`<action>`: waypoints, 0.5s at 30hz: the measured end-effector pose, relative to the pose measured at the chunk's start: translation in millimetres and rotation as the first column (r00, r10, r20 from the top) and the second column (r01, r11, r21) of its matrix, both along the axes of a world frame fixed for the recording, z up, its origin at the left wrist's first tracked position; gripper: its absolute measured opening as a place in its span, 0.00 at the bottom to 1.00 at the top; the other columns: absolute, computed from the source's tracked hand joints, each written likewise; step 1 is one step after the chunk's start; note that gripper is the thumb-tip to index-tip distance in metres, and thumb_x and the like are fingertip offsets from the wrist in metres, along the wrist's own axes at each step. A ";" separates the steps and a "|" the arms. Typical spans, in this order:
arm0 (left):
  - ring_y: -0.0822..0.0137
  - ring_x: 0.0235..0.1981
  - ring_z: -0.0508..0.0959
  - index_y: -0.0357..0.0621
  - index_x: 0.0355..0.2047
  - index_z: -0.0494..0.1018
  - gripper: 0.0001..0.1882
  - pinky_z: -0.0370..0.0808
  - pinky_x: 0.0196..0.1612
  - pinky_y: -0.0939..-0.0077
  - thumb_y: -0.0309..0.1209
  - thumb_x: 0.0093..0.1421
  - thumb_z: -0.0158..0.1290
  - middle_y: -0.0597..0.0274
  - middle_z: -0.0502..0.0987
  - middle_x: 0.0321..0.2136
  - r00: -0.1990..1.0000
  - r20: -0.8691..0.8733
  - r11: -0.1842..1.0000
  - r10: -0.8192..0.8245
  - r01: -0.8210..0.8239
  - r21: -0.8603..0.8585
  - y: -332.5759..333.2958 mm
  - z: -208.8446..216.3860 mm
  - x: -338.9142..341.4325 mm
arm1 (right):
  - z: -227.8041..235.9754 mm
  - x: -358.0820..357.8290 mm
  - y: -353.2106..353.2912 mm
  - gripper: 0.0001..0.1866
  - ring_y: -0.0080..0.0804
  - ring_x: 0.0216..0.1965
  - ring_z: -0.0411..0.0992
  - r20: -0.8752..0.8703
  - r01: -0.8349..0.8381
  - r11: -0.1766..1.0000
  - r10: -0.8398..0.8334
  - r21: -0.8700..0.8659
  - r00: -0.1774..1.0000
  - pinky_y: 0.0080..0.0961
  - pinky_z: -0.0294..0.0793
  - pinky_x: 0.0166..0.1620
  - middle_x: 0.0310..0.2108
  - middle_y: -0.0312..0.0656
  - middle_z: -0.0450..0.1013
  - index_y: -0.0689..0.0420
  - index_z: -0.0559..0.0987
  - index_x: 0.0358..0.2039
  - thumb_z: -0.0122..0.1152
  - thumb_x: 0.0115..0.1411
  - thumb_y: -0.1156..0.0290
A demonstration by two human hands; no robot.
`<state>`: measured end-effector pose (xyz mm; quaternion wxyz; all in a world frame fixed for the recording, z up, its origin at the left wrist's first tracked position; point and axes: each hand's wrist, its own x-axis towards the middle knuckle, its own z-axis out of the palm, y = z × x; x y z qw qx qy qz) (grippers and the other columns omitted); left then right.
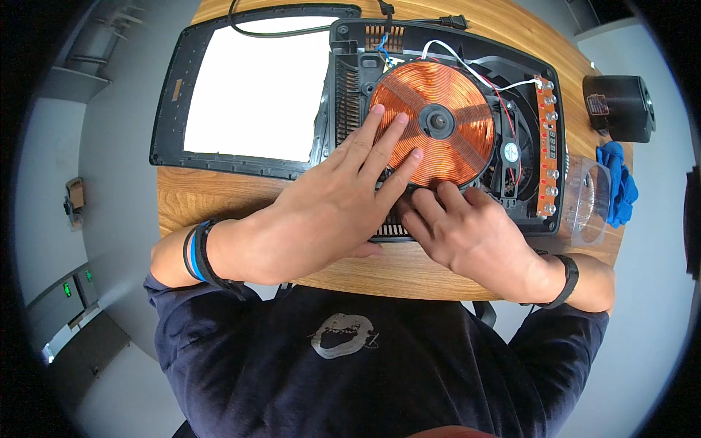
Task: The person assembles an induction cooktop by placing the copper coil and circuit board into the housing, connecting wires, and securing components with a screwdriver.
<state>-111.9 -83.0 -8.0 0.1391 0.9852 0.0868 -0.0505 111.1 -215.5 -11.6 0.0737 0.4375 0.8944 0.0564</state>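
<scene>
A: What lies nearest?
B: The near edge of the brown wood-grain tabletop (431,283). Just past it comes the bare left hand (321,208), fingers spread on the left part of a round, flat copper-wire coil (438,86); it grasps nothing.
A: And the other?
B: The bare right hand (471,228) curls its fingers down at the coil's near edge. The fingertips are hidden, so I can't tell whether they grip anything.
A: Where does the coil sit?
B: Face up inside an open black plastic housing (544,225), with a narrow orange circuit board (542,125) along the right side.
A: Farther out?
B: Right of the housing, a clear plastic tub (588,201) beside a crumpled blue cloth (621,186). Left, a rectangular black-framed cover with a white face (255,95). Farthest, a black cord with a plug (453,22).
</scene>
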 end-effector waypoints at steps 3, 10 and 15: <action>0.27 0.86 0.47 0.27 0.81 0.57 0.67 0.62 0.84 0.47 0.50 0.51 0.78 0.20 0.47 0.82 0.999 -0.035 1.000 -0.005 0.005 0.001 1.9 3.6 -0.5 | 0.8 0.6 1.0 0.12 0.30 0.40 0.73 0.014 0.002 1.000 -0.002 -0.013 1.000 0.23 0.72 0.34 0.40 0.35 0.71 0.53 0.83 0.45 0.66 0.62 0.65; 0.33 0.86 0.48 0.31 0.81 0.59 0.63 0.66 0.82 0.52 0.44 0.51 0.79 0.27 0.48 0.84 0.999 -0.039 0.999 0.018 -0.016 0.045 3.1 2.4 -5.5 | 2.2 3.4 6.8 0.13 0.31 0.43 0.74 0.032 0.003 0.998 -0.001 -0.070 0.999 0.23 0.76 0.38 0.42 0.36 0.72 0.51 0.82 0.47 0.65 0.63 0.67; 0.38 0.85 0.56 0.40 0.81 0.63 0.55 0.78 0.74 0.56 0.31 0.54 0.74 0.36 0.54 0.84 0.996 0.046 0.960 0.082 -0.092 0.266 17.0 -18.6 -8.0 | 4.5 7.2 7.1 0.14 0.33 0.46 0.76 -0.020 0.056 0.991 -0.059 -0.123 0.998 0.24 0.82 0.42 0.44 0.39 0.72 0.53 0.81 0.49 0.65 0.62 0.69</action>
